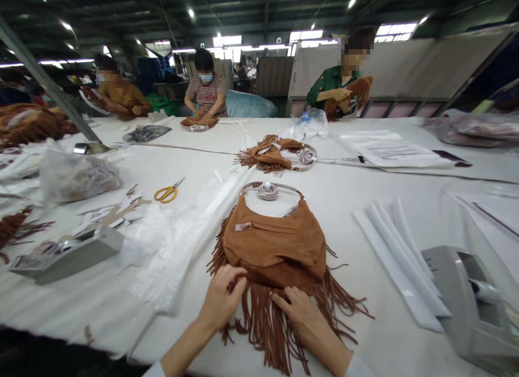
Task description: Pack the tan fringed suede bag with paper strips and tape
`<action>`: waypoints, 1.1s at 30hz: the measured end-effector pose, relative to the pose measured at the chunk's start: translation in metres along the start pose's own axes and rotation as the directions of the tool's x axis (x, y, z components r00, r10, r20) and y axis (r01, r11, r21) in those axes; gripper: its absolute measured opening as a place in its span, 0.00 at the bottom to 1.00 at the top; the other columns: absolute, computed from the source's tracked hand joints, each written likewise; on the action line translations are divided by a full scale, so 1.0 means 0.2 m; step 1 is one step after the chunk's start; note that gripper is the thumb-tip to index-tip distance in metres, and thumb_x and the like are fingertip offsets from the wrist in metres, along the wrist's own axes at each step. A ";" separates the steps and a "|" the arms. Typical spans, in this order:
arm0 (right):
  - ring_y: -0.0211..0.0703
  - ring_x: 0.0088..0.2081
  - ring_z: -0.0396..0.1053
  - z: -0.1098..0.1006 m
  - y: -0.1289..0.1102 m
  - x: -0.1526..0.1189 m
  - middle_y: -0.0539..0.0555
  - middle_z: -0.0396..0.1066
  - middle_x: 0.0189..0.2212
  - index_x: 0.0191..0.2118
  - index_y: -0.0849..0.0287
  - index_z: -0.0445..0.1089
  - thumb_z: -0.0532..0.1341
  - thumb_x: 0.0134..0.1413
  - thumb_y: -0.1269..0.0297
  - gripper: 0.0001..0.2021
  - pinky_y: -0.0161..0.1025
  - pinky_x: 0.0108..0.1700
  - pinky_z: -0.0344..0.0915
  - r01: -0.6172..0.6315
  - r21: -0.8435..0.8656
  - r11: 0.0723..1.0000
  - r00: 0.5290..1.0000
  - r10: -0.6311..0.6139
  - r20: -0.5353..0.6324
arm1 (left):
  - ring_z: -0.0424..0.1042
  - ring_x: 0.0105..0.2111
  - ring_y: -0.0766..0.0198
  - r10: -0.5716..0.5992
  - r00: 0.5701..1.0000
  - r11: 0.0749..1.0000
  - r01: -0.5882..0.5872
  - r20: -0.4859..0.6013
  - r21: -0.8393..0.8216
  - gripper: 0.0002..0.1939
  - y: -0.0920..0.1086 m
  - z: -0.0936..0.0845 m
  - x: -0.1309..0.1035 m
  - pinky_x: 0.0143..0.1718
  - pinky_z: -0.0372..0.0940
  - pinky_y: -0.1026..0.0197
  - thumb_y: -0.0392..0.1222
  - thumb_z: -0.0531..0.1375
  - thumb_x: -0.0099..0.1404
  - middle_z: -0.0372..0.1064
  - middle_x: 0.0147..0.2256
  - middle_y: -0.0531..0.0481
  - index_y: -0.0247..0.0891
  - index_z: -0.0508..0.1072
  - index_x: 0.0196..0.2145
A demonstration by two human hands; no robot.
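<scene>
A brown suede handbag (273,242) lies on the table in front of me. Its strap (284,188) curves away at the far side, and a zip crosses its upper part. Long strips of fringe (263,328) spread from its lower edge towards me and out to both sides. At the bag's lower left corner is my left hand (223,296), its fingers bent and a gap showing between thumb and forefinger. My right hand (302,312) rests on the fringe just below the bag, fingers stretched forward and apart. Neither hand visibly grips anything.
Yellow-handled scissors (167,193) lie to the left, beyond a grey tape dispenser (73,253). Another dispenser (470,301) stands at right beside folded white foam sheets (399,258). A second fringed bag (271,153) lies farther off. Several co-workers handle brown pieces across the table.
</scene>
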State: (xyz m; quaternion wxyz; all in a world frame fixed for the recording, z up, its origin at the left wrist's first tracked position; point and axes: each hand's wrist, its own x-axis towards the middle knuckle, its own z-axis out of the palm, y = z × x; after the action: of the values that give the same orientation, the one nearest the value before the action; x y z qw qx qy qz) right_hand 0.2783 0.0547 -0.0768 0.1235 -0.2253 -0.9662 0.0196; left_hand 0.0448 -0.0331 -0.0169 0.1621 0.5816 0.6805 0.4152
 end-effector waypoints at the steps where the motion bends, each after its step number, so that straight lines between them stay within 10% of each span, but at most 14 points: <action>1: 0.46 0.39 0.63 0.00 0.00 0.00 0.55 0.66 0.39 0.55 0.54 0.63 0.54 0.54 0.82 0.24 0.41 0.40 0.61 0.004 0.005 1.000 1.000 -0.004 0.008 | 0.68 0.38 0.59 0.036 0.999 0.998 -0.037 0.038 0.041 0.12 -0.02 0.05 -0.08 0.41 0.64 0.57 0.43 0.52 0.66 0.70 0.35 0.48 0.42 0.74 0.42; 6: 0.46 0.39 0.62 -0.02 0.02 -0.01 0.54 0.65 0.39 0.56 0.52 0.61 0.53 0.56 0.80 0.24 0.41 0.40 0.60 0.014 0.007 1.000 0.997 -0.014 0.070 | 0.66 0.39 0.56 0.110 0.975 0.974 -0.144 0.191 0.175 0.17 -0.02 0.25 -0.21 0.42 0.63 0.53 0.39 0.48 0.68 0.67 0.35 0.45 0.45 0.72 0.49; 14: 0.45 0.36 0.62 -0.07 0.02 0.01 0.52 0.66 0.37 0.51 0.51 0.64 0.55 0.56 0.78 0.20 0.41 0.37 0.58 0.064 -0.049 0.997 0.995 -0.060 0.075 | 0.63 0.42 0.54 0.111 0.928 0.869 -0.265 0.356 0.419 0.12 0.01 0.29 -0.10 0.44 0.58 0.51 0.43 0.50 0.68 0.65 0.40 0.46 0.45 0.71 0.44; 21: 0.49 0.39 0.63 -0.05 -0.10 0.00 0.55 0.66 0.36 0.39 0.57 0.67 0.58 0.59 0.62 0.06 0.45 0.41 0.58 -0.256 0.073 0.964 0.963 0.261 -0.069 | 0.61 0.45 0.51 -0.064 0.954 0.820 -0.116 0.292 0.560 0.10 0.06 0.30 -0.11 0.46 0.55 0.49 0.43 0.53 0.63 0.64 0.40 0.44 0.42 0.70 0.40; 33: 0.50 0.39 0.65 0.08 -0.11 -0.11 0.54 0.66 0.35 0.42 0.56 0.66 0.55 0.58 0.72 0.08 0.45 0.38 0.62 -0.503 0.132 0.854 0.830 0.520 -0.200 | 0.60 0.46 0.56 -0.262 0.920 0.831 0.062 0.291 0.552 0.23 -0.04 0.20 -0.19 0.45 0.53 0.55 0.25 0.49 0.56 0.61 0.44 0.46 0.43 0.70 0.45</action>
State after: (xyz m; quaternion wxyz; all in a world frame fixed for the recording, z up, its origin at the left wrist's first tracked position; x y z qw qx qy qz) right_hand 0.2835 0.0251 -0.0961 0.2323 -0.4717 -0.8484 0.0616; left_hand 0.0790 -0.0534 -0.0566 0.1496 0.6078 0.7755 0.0827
